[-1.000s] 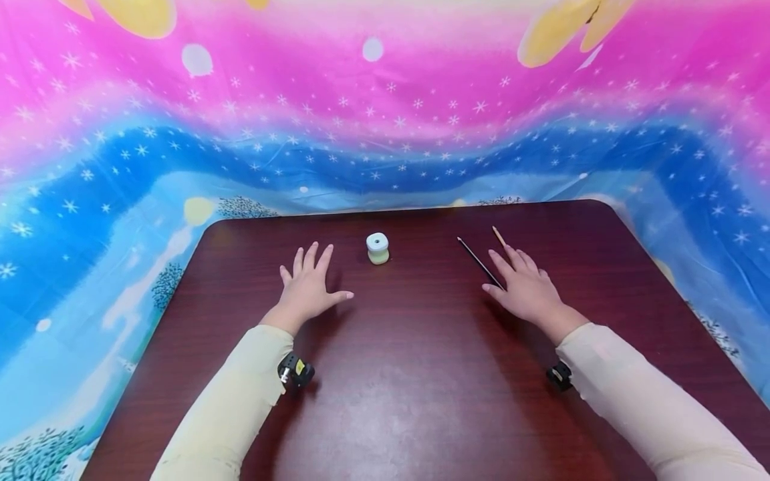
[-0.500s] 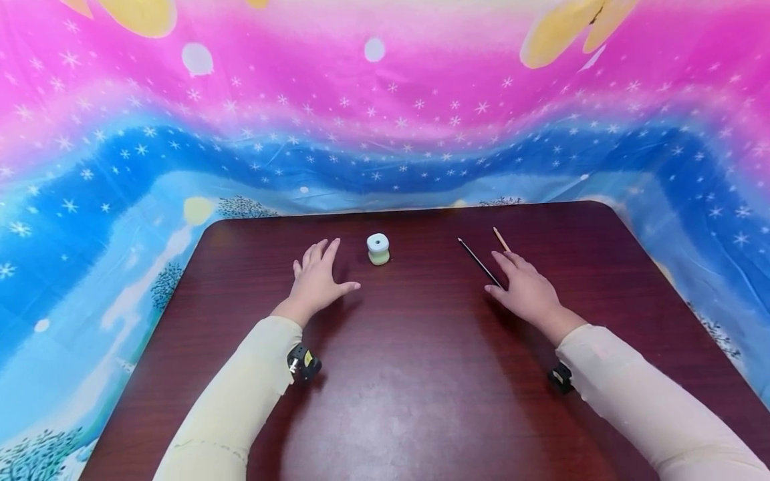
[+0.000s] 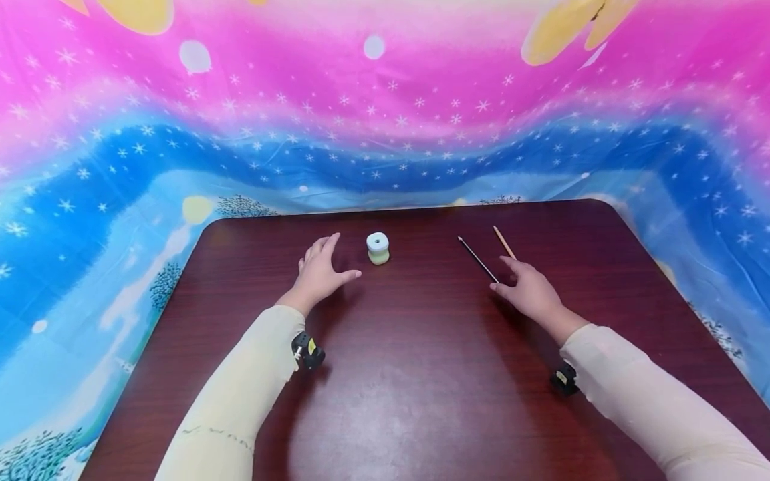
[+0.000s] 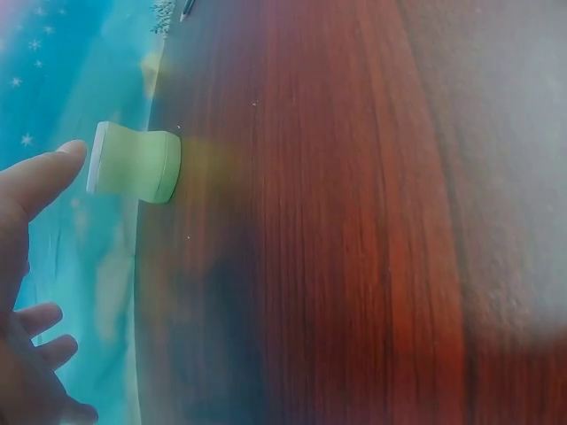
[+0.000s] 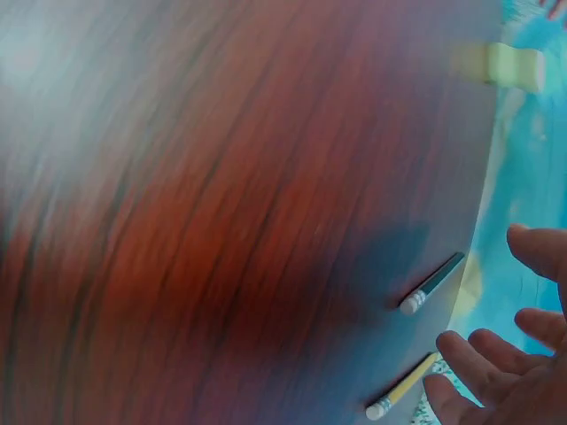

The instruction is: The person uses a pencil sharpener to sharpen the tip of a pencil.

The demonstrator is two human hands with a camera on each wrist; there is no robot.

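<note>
A small green pencil sharpener [image 3: 377, 250] with a white top and a round hole in it stands upright near the table's far edge. To its left, my left hand [image 3: 317, 272] hovers with thumb and fingers spread apart, holding nothing. In the left wrist view the thumb overlaps the space beside the sharpener's white end [image 4: 96, 158]. My right hand [image 3: 529, 288] is over the near ends of two pencils, its fingers loosely bent. One is a black pencil [image 3: 475, 257], the other a yellow pencil [image 3: 504, 242]; both show white eraser ends in the right wrist view.
The dark red wooden table [image 3: 385, 374] has rounded far corners. A pink and blue snowflake cloth [image 3: 385, 133] hangs behind it and along both sides. A black wrist camera [image 3: 309, 351] sits at each sleeve cuff.
My left hand has moved forward and right, closer to the sharpener, its fingers bending inward. The right hand has shifted slightly right and its fingers have bent, uncovering more of the yellow pencil.
</note>
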